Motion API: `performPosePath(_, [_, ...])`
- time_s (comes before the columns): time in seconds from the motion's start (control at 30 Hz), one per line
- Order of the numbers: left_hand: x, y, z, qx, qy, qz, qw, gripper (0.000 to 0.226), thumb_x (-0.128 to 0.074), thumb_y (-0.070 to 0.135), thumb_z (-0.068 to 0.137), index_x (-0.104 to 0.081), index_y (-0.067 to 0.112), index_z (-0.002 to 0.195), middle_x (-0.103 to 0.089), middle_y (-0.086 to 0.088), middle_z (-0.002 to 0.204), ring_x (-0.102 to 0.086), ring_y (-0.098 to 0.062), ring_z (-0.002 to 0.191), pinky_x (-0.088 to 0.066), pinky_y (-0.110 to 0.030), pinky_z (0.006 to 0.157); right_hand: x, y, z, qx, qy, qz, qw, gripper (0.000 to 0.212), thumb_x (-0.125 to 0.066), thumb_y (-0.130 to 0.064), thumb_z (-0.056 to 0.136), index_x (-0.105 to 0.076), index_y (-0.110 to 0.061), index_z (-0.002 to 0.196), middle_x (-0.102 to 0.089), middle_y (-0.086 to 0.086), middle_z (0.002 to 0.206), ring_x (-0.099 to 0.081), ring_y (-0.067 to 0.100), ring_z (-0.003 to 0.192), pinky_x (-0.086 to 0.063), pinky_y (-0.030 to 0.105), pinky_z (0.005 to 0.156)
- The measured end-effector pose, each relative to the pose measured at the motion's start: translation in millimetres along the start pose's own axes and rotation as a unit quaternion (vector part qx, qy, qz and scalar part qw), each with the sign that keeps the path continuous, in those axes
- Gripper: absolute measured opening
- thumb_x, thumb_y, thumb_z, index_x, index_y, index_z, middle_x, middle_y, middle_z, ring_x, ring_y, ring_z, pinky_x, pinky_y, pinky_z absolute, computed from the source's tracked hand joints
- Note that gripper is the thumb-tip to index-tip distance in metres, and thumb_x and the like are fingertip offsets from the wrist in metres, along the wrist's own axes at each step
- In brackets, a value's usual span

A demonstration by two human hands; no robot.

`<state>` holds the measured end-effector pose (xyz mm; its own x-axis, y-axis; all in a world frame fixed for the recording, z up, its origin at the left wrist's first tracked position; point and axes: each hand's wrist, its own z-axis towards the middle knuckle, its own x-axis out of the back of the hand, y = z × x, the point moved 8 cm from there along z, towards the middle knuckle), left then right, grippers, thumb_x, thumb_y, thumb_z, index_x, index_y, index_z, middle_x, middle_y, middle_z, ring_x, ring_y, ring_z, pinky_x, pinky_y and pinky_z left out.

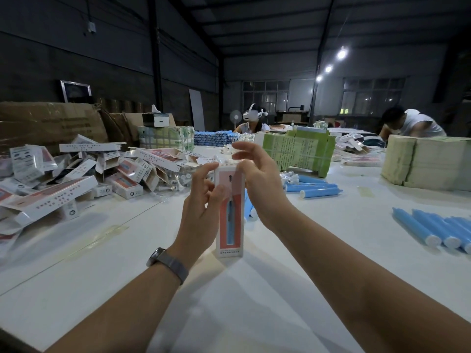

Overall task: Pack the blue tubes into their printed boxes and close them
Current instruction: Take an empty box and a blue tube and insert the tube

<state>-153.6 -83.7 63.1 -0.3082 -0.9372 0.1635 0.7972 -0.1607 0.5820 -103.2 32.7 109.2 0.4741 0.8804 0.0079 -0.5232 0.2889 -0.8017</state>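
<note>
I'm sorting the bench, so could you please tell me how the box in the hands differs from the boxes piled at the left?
The held box stands upright on the table; the piled boxes lie tumbled at all angles. The left hand grips the held box, with the right hand open beside its top; nothing touches the pile. Both share white-and-red printing.

Bare table (254,301) is lying open near and centre. A heap of printed boxes (76,179) is blocking the left; blue tubes (433,228) are occupying the right edge, more tubes (313,189) and bundled green stacks (300,151) are obstructing the far side.
</note>
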Motion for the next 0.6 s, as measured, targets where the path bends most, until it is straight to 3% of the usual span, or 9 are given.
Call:
performPosePath(0.13, [-0.1, -5.2, -2.2, 0.028, 0.001, -0.025, 0.999, 0.035, -0.028, 0.042, 0.105, -0.040, 0.072, 0.118, -0.061, 0.029, 0.099, -0.066, 0.000, 0.096, -0.055, -0.014, 0.067, 19.6, -3.0, 2.0, 0.071, 0.069, -0.188, 0.977, 0.009, -0.061, -0.022, 0.096, -0.066, -0.019, 0.103, -0.063, -0.005, 0.101, -0.058, 0.001, 0.084, -0.047, 0.013, 0.071])
performPosePath(0.23, [2.8, -8.4, -3.0, 0.048, 0.000, -0.025, 0.999, 0.047, -0.031, 0.029, 0.109, -0.042, 0.071, 0.126, -0.064, 0.027, 0.102, -0.067, -0.003, 0.097, -0.058, -0.021, 0.070, 10.1, 4.1, -0.4, 0.066, -0.013, -0.245, 0.967, 0.040, -0.062, -0.039, 0.094, -0.064, -0.013, 0.124, -0.070, -0.006, 0.105, -0.066, 0.006, 0.088, -0.056, 0.029, 0.078])
performPosePath(0.33, [8.5, -15.0, -3.4, 0.062, 0.006, -0.017, 0.998, 0.060, -0.037, 0.010, 0.108, -0.044, 0.064, 0.134, -0.066, 0.025, 0.114, -0.070, -0.008, 0.097, -0.061, -0.032, 0.074, -9.8, 11.0, -10.4, 0.061, -0.090, -0.338, 0.935, 0.084, -0.069, -0.054, 0.083, -0.035, -0.016, 0.150, -0.063, -0.004, 0.119, -0.061, 0.012, 0.098, -0.052, 0.032, 0.082])
performPosePath(0.4, [5.5, -16.5, -6.4, 0.064, -0.005, -0.029, 0.997, 0.066, -0.037, 0.005, 0.106, -0.043, 0.064, 0.137, -0.066, 0.019, 0.120, -0.071, -0.012, 0.097, -0.062, -0.031, 0.069, -9.3, 12.3, -12.6, 0.056, -0.077, -0.351, 0.931, 0.086, -0.070, -0.049, 0.083, -0.030, -0.016, 0.151, -0.058, -0.004, 0.112, -0.057, 0.016, 0.100, -0.052, 0.040, 0.089])
performPosePath(0.47, [2.3, -22.5, -8.8, 0.072, -0.036, -0.038, 0.996, 0.067, -0.041, 0.010, 0.106, -0.036, 0.069, 0.137, -0.068, 0.016, 0.116, -0.072, -0.015, 0.095, -0.061, -0.033, 0.067, -5.7, 10.7, -13.2, 0.037, -0.070, -0.348, 0.934, 0.086, -0.068, -0.045, 0.083, -0.025, -0.020, 0.153, -0.059, -0.002, 0.116, -0.060, 0.018, 0.101, -0.054, 0.045, 0.090])
performPosePath(0.53, [-3.6, -21.8, -7.4, 0.076, -0.046, -0.041, 0.995, 0.057, -0.049, 0.032, 0.100, -0.031, 0.070, 0.138, -0.067, 0.012, 0.113, -0.071, -0.015, 0.094, -0.060, -0.037, 0.069, 9.8, 3.7, -15.1, 0.014, -0.068, -0.357, 0.932, 0.086, -0.068, -0.046, 0.082, -0.022, -0.026, 0.153, -0.064, 0.002, 0.121, -0.066, 0.017, 0.094, -0.058, 0.043, 0.084])
performPosePath(0.6, [7.3, -30.0, -9.1, 0.088, -0.033, 0.014, 0.995, 0.057, -0.052, 0.040, 0.090, -0.035, 0.067, 0.137, -0.067, 0.015, 0.107, -0.070, -0.011, 0.089, -0.057, -0.035, 0.065, 27.9, -10.1, -18.4, 0.000, -0.069, -0.401, 0.913, 0.078, -0.069, -0.049, 0.080, -0.030, -0.029, 0.145, -0.068, 0.003, 0.116, -0.069, 0.018, 0.084, -0.061, 0.043, 0.078])
